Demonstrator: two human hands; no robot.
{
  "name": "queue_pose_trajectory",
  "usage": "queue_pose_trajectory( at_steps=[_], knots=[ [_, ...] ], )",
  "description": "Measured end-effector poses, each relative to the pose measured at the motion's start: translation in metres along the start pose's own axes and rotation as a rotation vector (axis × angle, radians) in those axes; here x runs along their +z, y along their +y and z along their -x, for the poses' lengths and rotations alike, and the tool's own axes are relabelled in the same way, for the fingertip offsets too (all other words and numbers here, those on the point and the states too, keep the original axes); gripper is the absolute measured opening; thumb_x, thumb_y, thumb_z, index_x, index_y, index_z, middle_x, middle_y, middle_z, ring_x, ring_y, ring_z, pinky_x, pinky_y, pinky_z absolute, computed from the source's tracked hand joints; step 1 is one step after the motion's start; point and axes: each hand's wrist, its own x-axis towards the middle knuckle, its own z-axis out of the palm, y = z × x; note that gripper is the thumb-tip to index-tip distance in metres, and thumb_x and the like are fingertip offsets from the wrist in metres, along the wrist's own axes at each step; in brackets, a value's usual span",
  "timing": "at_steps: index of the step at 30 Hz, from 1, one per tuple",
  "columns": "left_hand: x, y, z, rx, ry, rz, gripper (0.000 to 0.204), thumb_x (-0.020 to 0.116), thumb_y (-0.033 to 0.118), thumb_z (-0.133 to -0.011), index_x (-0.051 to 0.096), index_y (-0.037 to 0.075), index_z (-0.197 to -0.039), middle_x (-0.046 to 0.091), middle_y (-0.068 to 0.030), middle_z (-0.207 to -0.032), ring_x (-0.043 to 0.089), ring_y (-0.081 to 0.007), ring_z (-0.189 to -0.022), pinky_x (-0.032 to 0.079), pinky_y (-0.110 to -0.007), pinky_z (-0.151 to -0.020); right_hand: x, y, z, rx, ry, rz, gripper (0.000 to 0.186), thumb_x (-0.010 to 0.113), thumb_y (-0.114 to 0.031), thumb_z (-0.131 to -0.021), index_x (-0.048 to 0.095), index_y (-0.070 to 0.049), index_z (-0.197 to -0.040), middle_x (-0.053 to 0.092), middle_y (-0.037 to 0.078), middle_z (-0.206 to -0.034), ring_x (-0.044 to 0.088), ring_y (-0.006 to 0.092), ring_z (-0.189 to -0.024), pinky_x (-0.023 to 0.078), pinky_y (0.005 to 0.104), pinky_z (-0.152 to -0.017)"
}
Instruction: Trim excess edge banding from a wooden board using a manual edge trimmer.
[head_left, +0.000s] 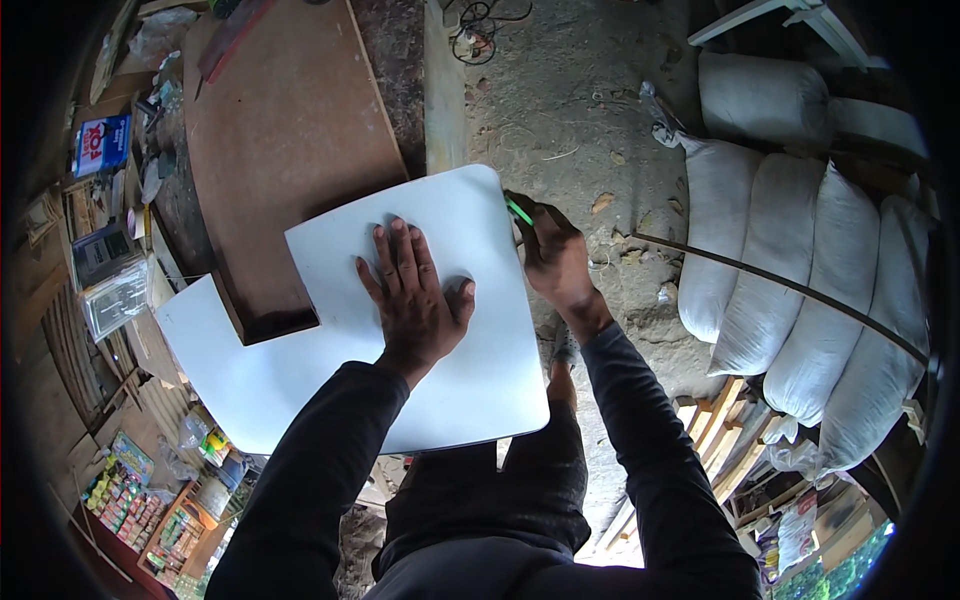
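A white L-shaped panel [460, 370] with rounded corners lies in front of me, its notch at the left. My left hand [408, 290] rests flat on its upper part, fingers spread and holding nothing. At the panel's right edge, near the far rounded corner, my right hand [556, 255] is closed round a slim bright green tool [519, 211]. Only a short green length of that tool shows; its tip and the rest are hidden by the fingers, so its exact kind cannot be told.
A brown board [290, 110] lies beyond the panel, a red tool [232, 40] on it. Full white sacks [735, 230] stand at the right, a thin dark strip [780, 281] crossing them. Timber pieces [720, 430] lie lower right. Tins, boxes and scraps crowd the left.
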Motion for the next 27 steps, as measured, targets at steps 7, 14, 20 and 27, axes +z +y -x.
queue_pose_trajectory(
  at_steps=[7, 14, 20, 27],
  knots=[
    [0.000, 0.000, 0.001, -0.004, -0.037, -0.013, 0.097, 0.033, 0.064, -0.102, 0.017, -0.015, -0.157, 0.008, -0.0304, -0.169, 0.001, -0.0476, -0.158, 0.000, -0.072, -0.119, 0.000, -0.003, -0.009, -0.119, 0.032, 0.052, 0.038, 0.059, 0.006, -0.091, 0.067, -0.003, -0.128, 0.073, 0.019, -0.110, 0.071, 0.0369, -0.098, 0.059, 0.0424, -0.083],
    [0.004, -0.002, 0.002, -0.013, -0.038, -0.002, 0.098, 0.031, 0.065, -0.102, 0.018, -0.015, -0.157, 0.008, -0.0301, -0.169, 0.000, -0.0473, -0.158, -0.001, -0.072, -0.119, 0.003, 0.002, -0.010, -0.117, 0.026, 0.068, 0.037, 0.061, 0.006, -0.091, 0.067, -0.002, -0.126, 0.073, 0.019, -0.110, 0.071, 0.0376, -0.098, 0.059, 0.0430, -0.083],
    [0.003, -0.004, -0.002, -0.016, -0.022, 0.007, 0.098, 0.030, 0.065, -0.102, 0.017, -0.015, -0.157, 0.008, -0.0301, -0.169, -0.001, -0.0472, -0.158, 0.000, -0.072, -0.119, 0.000, -0.002, -0.019, -0.145, 0.024, 0.090, 0.036, 0.060, 0.007, -0.091, 0.068, -0.003, -0.125, 0.074, 0.019, -0.110, 0.071, 0.0363, -0.100, 0.060, 0.0428, -0.084],
    [0.004, -0.003, 0.001, -0.003, -0.008, 0.006, 0.098, 0.030, 0.064, -0.102, 0.016, -0.015, -0.158, 0.006, -0.0303, -0.169, 0.000, -0.0470, -0.158, 0.000, -0.073, -0.119, 0.003, -0.001, -0.025, -0.105, 0.016, 0.095, 0.036, 0.061, 0.005, -0.092, 0.068, -0.005, -0.125, 0.074, 0.019, -0.105, 0.072, 0.0360, -0.091, 0.061, 0.0424, -0.078]
  ],
)
